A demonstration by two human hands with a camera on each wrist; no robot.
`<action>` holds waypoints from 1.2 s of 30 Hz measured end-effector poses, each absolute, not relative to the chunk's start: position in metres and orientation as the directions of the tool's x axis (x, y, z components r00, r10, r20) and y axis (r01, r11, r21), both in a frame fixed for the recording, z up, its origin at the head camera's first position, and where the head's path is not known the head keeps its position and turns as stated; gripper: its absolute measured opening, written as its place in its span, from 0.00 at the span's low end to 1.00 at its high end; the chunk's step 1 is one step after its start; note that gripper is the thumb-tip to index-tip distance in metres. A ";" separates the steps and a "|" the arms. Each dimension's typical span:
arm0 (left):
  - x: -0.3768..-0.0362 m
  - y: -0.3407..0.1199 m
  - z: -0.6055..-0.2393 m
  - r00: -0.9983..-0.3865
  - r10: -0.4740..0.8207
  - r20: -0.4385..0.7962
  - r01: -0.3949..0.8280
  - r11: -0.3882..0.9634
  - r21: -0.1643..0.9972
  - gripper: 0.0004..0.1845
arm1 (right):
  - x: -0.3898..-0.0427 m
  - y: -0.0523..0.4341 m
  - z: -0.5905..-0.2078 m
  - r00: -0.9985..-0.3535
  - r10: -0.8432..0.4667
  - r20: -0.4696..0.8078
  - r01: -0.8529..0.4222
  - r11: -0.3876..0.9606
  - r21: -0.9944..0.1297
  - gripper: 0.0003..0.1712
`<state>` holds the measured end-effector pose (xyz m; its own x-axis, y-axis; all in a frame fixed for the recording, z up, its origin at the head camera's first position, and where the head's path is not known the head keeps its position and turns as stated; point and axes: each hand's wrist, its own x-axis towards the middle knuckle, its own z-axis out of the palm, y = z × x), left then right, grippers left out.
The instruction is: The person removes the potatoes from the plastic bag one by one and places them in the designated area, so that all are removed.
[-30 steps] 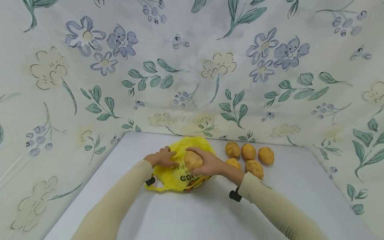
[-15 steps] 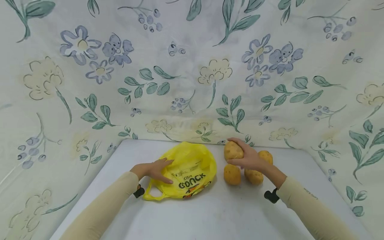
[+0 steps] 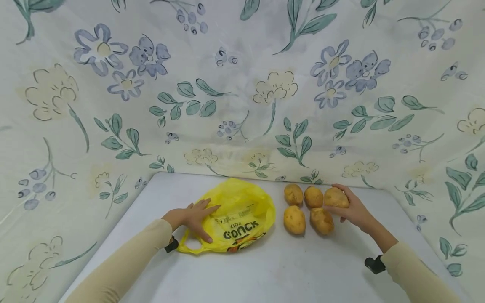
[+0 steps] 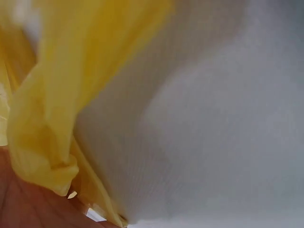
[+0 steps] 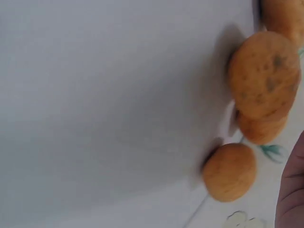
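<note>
A yellow plastic bag [image 3: 242, 210] with black lettering lies on the white table, its mouth facing the potatoes. My left hand [image 3: 191, 219] rests on the bag's left part, fingers spread; in the left wrist view the bag's yellow film [image 4: 52, 118] lies against the palm [image 4: 28, 204]. At the right end of the back row, my right hand [image 3: 354, 210] grips a potato [image 3: 336, 198] between fingers and thumb. Close to it are a spotted potato [image 3: 322, 221] and another front potato [image 3: 294, 220]. In the right wrist view only part of the hand [image 5: 292, 190] shows, at the right edge.
Two more potatoes, one at the back left [image 3: 293, 194] and one in the back middle [image 3: 313, 196], sit near the table's [image 3: 265, 273] rear edge. A flower-patterned cloth [image 3: 242, 105] rises behind and along both sides.
My right hand has carried a potato from over the bag rightward to the right end of the potato group. My left hand has shifted slightly left and lower on the bag.
</note>
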<state>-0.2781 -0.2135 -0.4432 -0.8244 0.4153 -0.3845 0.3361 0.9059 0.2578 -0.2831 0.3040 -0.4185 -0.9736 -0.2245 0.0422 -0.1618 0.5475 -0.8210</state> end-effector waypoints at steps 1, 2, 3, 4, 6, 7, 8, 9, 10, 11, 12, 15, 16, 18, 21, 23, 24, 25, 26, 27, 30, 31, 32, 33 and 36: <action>-0.278 -0.213 -0.443 -0.825 0.416 -0.382 0.337 0.905 0.258 0.63 | -0.282 0.309 -0.420 -0.977 -0.211 0.037 -0.148 0.537 -0.830 0.49; -0.278 -0.212 -0.442 -0.826 0.416 -0.379 0.337 0.905 0.259 0.63 | -0.282 0.313 -0.422 -0.979 -0.202 0.034 -0.138 0.526 -0.839 0.49; -0.278 -0.211 -0.442 -0.828 0.414 -0.378 0.335 0.906 0.258 0.63 | -0.281 0.317 -0.423 -0.980 -0.195 0.030 -0.129 0.518 -0.845 0.49; -0.278 -0.210 -0.442 -0.830 0.412 -0.376 0.335 0.907 0.254 0.63 | -0.280 0.321 -0.424 -0.981 -0.192 0.023 -0.121 0.516 -0.848 0.49; -0.278 -0.208 -0.442 -0.833 0.408 -0.374 0.331 0.909 0.254 0.63 | -0.278 0.328 -0.426 -0.982 -0.189 0.004 -0.102 0.510 -0.854 0.49; -0.278 -0.207 -0.442 -0.833 0.407 -0.375 0.330 0.909 0.254 0.63 | -0.277 0.331 -0.427 -0.982 -0.187 -0.009 -0.090 0.509 -0.856 0.49; -0.278 -0.206 -0.442 -0.833 0.409 -0.374 0.332 0.908 0.254 0.63 | -0.276 0.333 -0.429 -0.982 -0.189 -0.022 -0.080 0.512 -0.855 0.49; -0.277 -0.205 -0.441 -0.833 0.409 -0.372 0.333 0.908 0.253 0.63 | -0.276 0.335 -0.432 -0.982 -0.186 -0.040 -0.064 0.520 -0.852 0.49; -0.277 -0.205 -0.440 -0.832 0.412 -0.371 0.335 0.907 0.256 0.63 | -0.274 0.337 -0.435 -0.981 -0.185 -0.055 -0.052 0.528 -0.848 0.49; -0.276 -0.204 -0.438 -0.832 0.415 -0.367 0.338 0.905 0.258 0.62 | -0.273 0.338 -0.438 -0.981 -0.180 -0.071 -0.038 0.539 -0.841 0.50; -0.276 -0.204 -0.437 -0.833 0.417 -0.363 0.340 0.904 0.259 0.62 | -0.272 0.339 -0.441 -0.981 -0.173 -0.085 -0.027 0.560 -0.828 0.50; -0.276 -0.204 -0.436 -0.838 0.419 -0.349 0.343 0.902 0.262 0.62 | -0.268 0.342 -0.448 -0.982 -0.144 -0.122 0.006 0.623 -0.782 0.52; -0.276 -0.204 -0.437 -0.840 0.419 -0.345 0.342 0.902 0.264 0.62 | -0.267 0.342 -0.449 -0.983 -0.130 -0.134 0.020 0.639 -0.769 0.54; -0.277 -0.204 -0.437 -0.850 0.413 -0.327 0.336 0.903 0.267 0.61 | -0.266 0.343 -0.451 -0.983 -0.102 -0.153 0.047 0.665 -0.745 0.56; -0.276 -0.203 -0.436 -0.866 0.402 -0.296 0.326 0.905 0.274 0.60 | -0.265 0.343 -0.452 -0.982 -0.064 -0.178 0.089 0.671 -0.736 0.58; -0.274 -0.203 -0.435 -0.874 0.398 -0.279 0.322 0.904 0.281 0.59 | -0.264 0.343 -0.453 -0.982 -0.066 -0.179 0.087 0.680 -0.728 0.57; -0.274 -0.204 -0.435 -0.876 0.396 -0.274 0.320 0.904 0.283 0.59 | -0.263 0.343 -0.454 -0.982 -0.069 -0.177 0.083 0.685 -0.724 0.57; -0.273 -0.204 -0.435 -0.876 0.398 -0.271 0.323 0.903 0.283 0.60 | -0.263 0.344 -0.455 -0.981 -0.078 -0.176 0.074 0.691 -0.719 0.56; -0.273 -0.204 -0.435 -0.876 0.400 -0.270 0.326 0.903 0.280 0.60 | -0.262 0.344 -0.456 -0.981 -0.088 -0.172 0.064 0.694 -0.718 0.56; -0.274 -0.205 -0.435 -0.875 0.404 -0.267 0.331 0.901 0.281 0.60 | -0.262 0.344 -0.457 -0.981 -0.100 -0.168 0.051 0.697 -0.715 0.56; -0.276 -0.207 -0.436 -0.870 0.426 -0.249 0.365 0.895 0.255 0.62 | -0.262 0.343 -0.458 -0.979 -0.115 -0.166 0.037 0.710 -0.704 0.56; -0.277 -0.207 -0.435 -0.868 0.433 -0.244 0.377 0.893 0.247 0.62 | -0.262 0.343 -0.457 -0.979 -0.119 -0.168 0.032 0.719 -0.695 0.57; -0.278 -0.207 -0.433 -0.865 0.441 -0.240 0.384 0.889 0.249 0.62 | -0.262 0.343 -0.456 -0.979 -0.114 -0.169 0.031 0.733 -0.679 0.58; -0.279 -0.208 -0.431 -0.862 0.450 -0.232 0.393 0.884 0.253 0.62 | -0.262 0.343 -0.453 -0.979 -0.113 -0.169 0.028 0.747 -0.664 0.58; -0.281 -0.214 -0.414 -0.863 0.457 -0.217 0.383 0.870 0.312 0.57 | -0.265 0.348 -0.443 -0.989 -0.091 -0.115 -0.005 0.805 -0.593 0.57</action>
